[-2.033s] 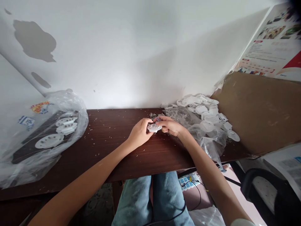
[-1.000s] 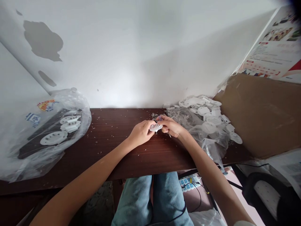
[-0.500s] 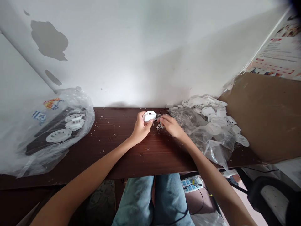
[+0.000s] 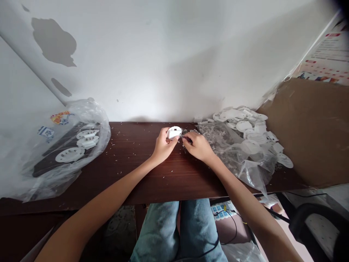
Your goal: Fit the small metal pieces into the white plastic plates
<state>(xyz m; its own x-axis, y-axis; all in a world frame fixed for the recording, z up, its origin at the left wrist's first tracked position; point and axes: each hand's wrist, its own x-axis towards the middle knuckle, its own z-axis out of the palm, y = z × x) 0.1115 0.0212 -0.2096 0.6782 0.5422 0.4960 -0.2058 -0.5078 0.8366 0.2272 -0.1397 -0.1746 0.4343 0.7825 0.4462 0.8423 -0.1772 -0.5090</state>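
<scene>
My left hand grips a round white plastic disc by its edge, just above the dark wooden table top. Its smooth face is toward me, with a small dark slot on it. My right hand is close to the disc's right side, fingers curled around a thin dark tool tip. That object is mostly hidden and too small to name exactly. A small heap of grey and white plastic flecks lies beneath the fingertips.
At left, a clear plastic bag holds perforated white discs and a dark tray. A heap of white discs and a clear bag stand at right, against a brown cardboard sheet. The wall rises behind. My jeans show below the table edge.
The disc has turned, now showing its smooth face, and sits higher in my left hand. My hands have drawn slightly apart, and the view has tilted.
</scene>
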